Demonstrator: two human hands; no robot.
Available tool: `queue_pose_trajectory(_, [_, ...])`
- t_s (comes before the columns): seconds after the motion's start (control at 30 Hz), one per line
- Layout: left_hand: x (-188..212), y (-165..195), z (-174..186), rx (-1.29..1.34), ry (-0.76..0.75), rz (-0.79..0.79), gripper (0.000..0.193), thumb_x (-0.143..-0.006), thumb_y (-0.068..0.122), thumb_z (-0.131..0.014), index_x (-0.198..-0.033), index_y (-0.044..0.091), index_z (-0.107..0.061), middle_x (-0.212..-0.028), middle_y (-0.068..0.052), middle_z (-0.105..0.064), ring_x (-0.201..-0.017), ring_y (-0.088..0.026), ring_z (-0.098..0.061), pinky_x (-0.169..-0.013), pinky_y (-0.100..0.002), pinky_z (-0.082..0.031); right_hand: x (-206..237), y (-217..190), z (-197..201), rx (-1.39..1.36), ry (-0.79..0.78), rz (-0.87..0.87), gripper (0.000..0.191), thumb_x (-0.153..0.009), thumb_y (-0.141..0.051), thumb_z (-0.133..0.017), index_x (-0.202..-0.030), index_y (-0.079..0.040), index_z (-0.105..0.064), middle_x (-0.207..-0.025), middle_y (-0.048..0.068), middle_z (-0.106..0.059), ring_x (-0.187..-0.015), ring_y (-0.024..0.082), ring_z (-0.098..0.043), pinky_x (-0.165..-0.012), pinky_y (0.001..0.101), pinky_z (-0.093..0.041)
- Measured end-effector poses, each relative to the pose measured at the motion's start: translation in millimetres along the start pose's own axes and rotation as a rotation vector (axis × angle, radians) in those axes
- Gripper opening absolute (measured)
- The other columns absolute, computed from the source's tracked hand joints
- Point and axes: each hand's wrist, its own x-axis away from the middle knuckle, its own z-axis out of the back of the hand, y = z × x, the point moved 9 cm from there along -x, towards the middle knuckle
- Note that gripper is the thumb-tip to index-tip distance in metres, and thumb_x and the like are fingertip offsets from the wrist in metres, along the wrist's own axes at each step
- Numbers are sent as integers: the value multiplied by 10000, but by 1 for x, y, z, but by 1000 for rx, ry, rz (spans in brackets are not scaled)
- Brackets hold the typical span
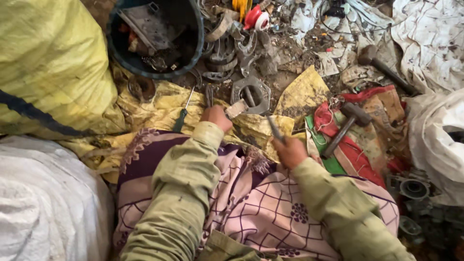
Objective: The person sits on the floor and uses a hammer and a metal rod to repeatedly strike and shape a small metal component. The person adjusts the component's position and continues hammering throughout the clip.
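Two hands are working over the yellow sheet (299,96) spread on the ground. Left hand (217,117) is gripping a small flat metal piece (236,108), pressing it against the hexagonal metal ring (251,94) near the sheet's far edge, likely to steady it. Right hand (289,152) is closing around a thin metal tool (274,128), tip angled toward the ring. Hammer (345,126) is lying just beside, at the right edge.

Bucket (154,36) sat behind the screwdriver (182,115) on the floor (285,79); metal plate (251,94) right of it, hammer (345,126) farther right.
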Motion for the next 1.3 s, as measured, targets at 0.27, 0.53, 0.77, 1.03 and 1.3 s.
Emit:
queue_pose_trajectory(0.27, [-10, -13, -13, 6, -21, 17, 307, -742, 194, -741, -1023, 83, -798, -1042, -238, -734, -1024, -438, -695, -911, -474, -566, 17, -19, 29, -626, 134, 171, 239, -1000, -334, -647, -936, -104, -662, -602, -13, -569, -464, 105, -500, -415, 304, -385])
queue_pose_trajectory(0.53, [-13, -19, -23, 12, -7, 26, 305, -701, 188, -760, -961, 32, -784, -1013, -279, -723, -1003, -450, -699, -908, -475, -565, 28, -30, 5, -248, -98, 105, 525, -1015, -488, -623, -835, 0, -693, -593, 51, -575, -467, 114, -518, -439, 308, -400])
queue_pose_trajectory(0.77, [-14, -19, -24, 66, -64, 38, 307, -689, 162, -723, -973, 72, -797, -1004, -257, -731, -1001, -435, -703, -888, -474, -568, 11, -11, 7, -273, 132, 71, 389, -920, -420, -655, -887, -40, -734, -547, 63, -592, -443, 142, -507, -412, 353, -373])
queue_pose_trajectory(1.03, [-4, -16, -22, 81, -47, 48, 297, -729, 196, -738, -987, 55, -785, -1026, -244, -734, -988, -435, -716, -889, -473, -572, 21, -39, 33, -163, 40, 184, 506, -994, -444, -629, -770, 7, -685, -570, 110, -631, -489, 211, -599, -487, 382, -462])
queue_pose_trajectory(1.3, [-7, -19, -22, 27, -61, 75, 337, -694, 223, -791, -981, 47, -781, -1059, -240, -731, -1022, -413, -712, -909, -449, -573, 21, -53, 14, 6, 116, 206, 471, -1007, -474, -593, -864, -40, -712, -640, 109, -668, -559, 226, -641, -556, 382, -490])
